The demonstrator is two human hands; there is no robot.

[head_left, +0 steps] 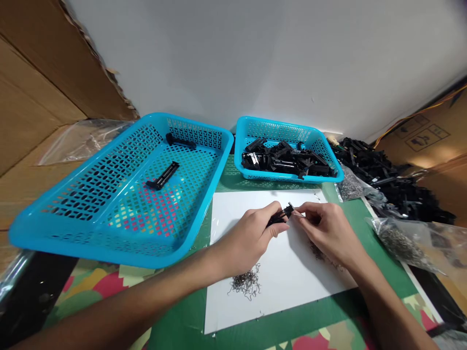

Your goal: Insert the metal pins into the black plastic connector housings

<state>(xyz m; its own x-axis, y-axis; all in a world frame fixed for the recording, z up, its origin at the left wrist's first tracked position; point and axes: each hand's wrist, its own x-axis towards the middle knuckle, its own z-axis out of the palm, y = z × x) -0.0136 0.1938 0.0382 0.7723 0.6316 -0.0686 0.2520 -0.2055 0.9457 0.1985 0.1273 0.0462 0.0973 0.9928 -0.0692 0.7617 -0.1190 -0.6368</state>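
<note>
Over a white sheet (pixel 233 306), my left hand (pixel 251 236) is closed around a black plastic part (pixel 282 215), whose end sticks out to the right. My right hand (pixel 324 226) pinches a thin, light-coloured piece of metal (pixel 299 214), possibly a wire or small spring, against that end. Fingers hide much of both pieces. Below my left hand lies a heap of small bent metal wires (pixel 246 283). A second heap of small metal pieces (pixel 321 253) is partly covered by my right hand.
A large blue basket (pixel 197 238) at left holds two black parts (pixel 164 176). A smaller blue basket (pixel 288 179) behind the sheet is filled with black parts. At right are a pile of black parts (pixel 397 184) and a clear bag of small metal pieces (pixel 401 243). A wall stands behind.
</note>
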